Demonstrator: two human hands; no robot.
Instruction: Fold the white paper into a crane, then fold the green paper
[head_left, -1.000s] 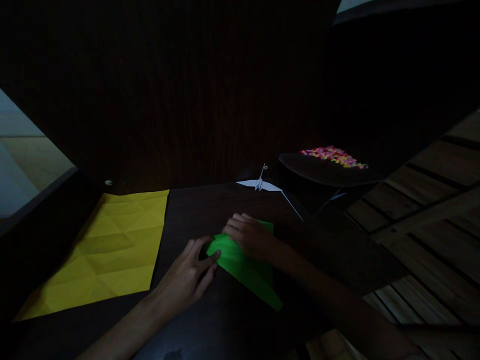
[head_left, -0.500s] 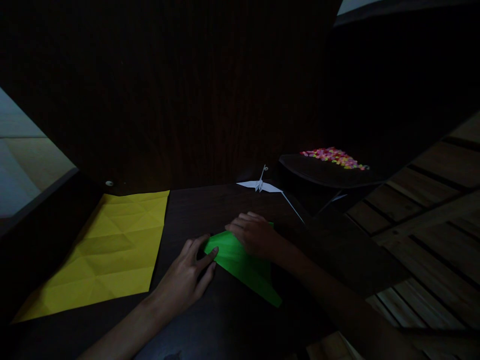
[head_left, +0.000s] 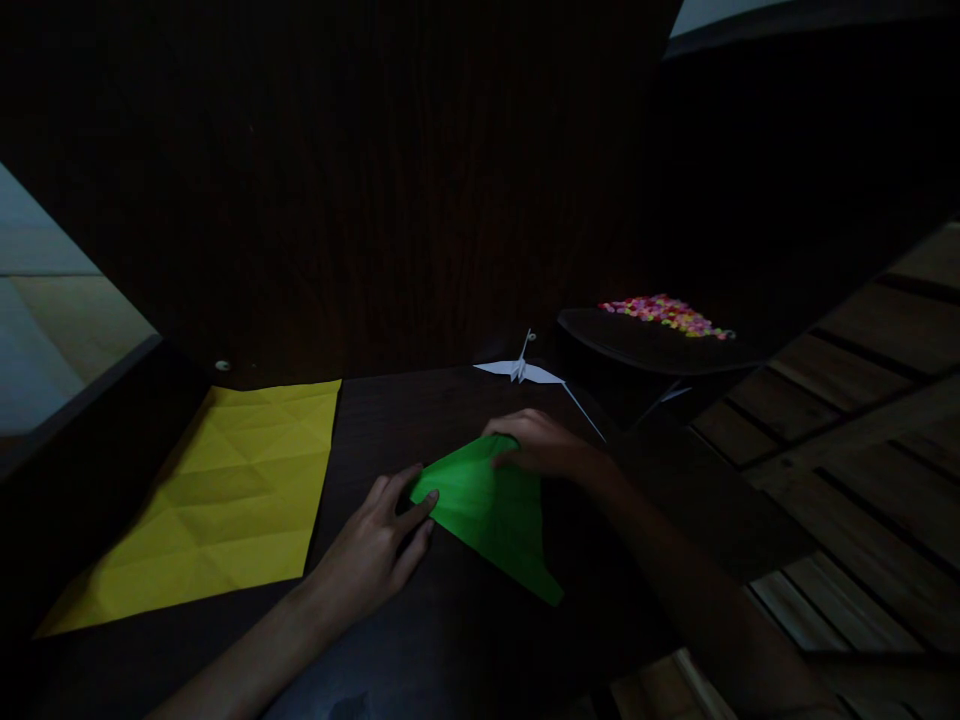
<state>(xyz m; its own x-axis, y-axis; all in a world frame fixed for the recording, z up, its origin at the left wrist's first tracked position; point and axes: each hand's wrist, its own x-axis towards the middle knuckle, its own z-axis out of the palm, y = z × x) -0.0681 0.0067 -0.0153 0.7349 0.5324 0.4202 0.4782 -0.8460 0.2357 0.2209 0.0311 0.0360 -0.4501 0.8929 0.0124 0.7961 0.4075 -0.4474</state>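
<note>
A green sheet of folded paper (head_left: 480, 500) lies tilted on the dark tabletop, creased and narrowing to a point at its left. My left hand (head_left: 386, 535) pinches that left point, thumb on top of the paper. At the upper edge, my right hand (head_left: 544, 445) grips the paper, with the thumb on the near side and the other fingers behind it, partly hidden. Beyond the hands rests a white origami crane (head_left: 519, 371) with its wings spread. To the left, a yellow sheet of paper (head_left: 247, 480) lies unfolded and covered in crease lines.
A dark corner shelf (head_left: 637, 340) at the right bears a pile of small colourful pieces (head_left: 671, 315). A tall dark panel (head_left: 420, 200) rises behind the tabletop (head_left: 405, 410). A dark side board (head_left: 82, 420) borders the left. Wooden slats (head_left: 862, 430) show at the right.
My right hand has shifted from lying over the green paper to gripping its upper edge, which is now lifted. The left hand stays on the left point.
</note>
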